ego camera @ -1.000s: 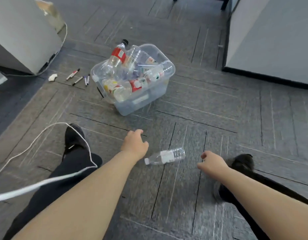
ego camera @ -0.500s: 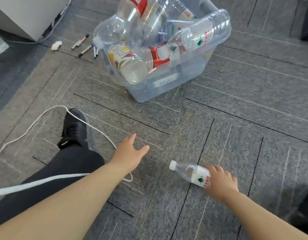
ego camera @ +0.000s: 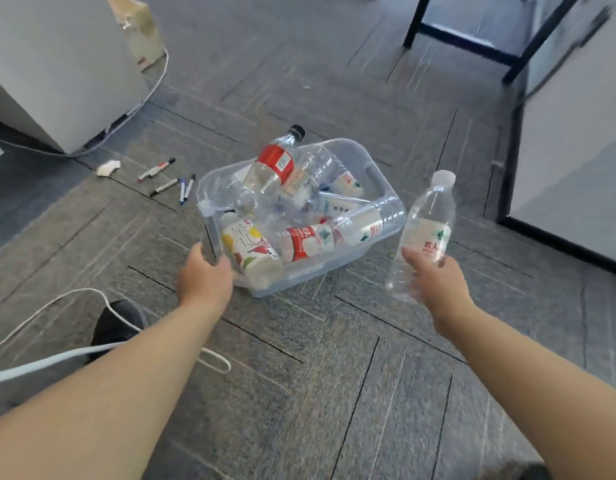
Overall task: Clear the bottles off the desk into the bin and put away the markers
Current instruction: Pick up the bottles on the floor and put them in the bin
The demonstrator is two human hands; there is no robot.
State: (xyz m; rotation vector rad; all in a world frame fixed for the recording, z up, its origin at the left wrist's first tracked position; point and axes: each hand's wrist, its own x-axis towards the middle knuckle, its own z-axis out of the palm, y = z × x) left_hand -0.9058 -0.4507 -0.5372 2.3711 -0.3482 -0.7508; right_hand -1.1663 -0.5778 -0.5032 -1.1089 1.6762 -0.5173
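One bottle (ego camera: 427, 221) left out: right hand (ego camera: 434, 284) grips it upright just beside the bin (ego camera: 376, 168); left hand (ego camera: 204, 276), fingers loose, at its near corner. Bin heaped with bottles. Beyond, four markers (ego camera: 168, 183) on carpet, not yet put away.

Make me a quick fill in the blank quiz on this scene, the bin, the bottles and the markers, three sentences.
1. The right hand holds a clear bottle with a ___ cap.
2. The markers lie on the floor to the ___ of the bin.
3. The black-capped bottle in the bin has a ___ label.
Missing words: white, left, red.
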